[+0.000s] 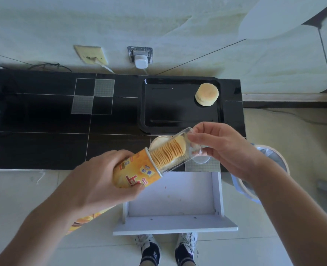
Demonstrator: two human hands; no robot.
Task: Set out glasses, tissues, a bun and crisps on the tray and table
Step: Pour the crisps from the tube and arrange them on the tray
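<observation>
The left hand is wrapped around the crisp can, tilting it; the right hand pinches the tilted glass against its mouth.

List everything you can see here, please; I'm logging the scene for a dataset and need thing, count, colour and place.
crisps can: one, orange-yellow, tilted, mouth inside the glass, above the drawer
glass: one, clear, tipped on its side over the can's mouth
crisps: one stack, golden, sliding from can into glass
tray: one, black, right part of the table
bun: one, pale yellow, tray's far right corner
table: one, black with white lines, against the wall
drawer: one, white, pulled open below the table
bin: one, lined, on the floor at right
wall sockets: two, above the table
shoes: two, dark and white
left hand: grips the can
right hand: grips the glass
</observation>
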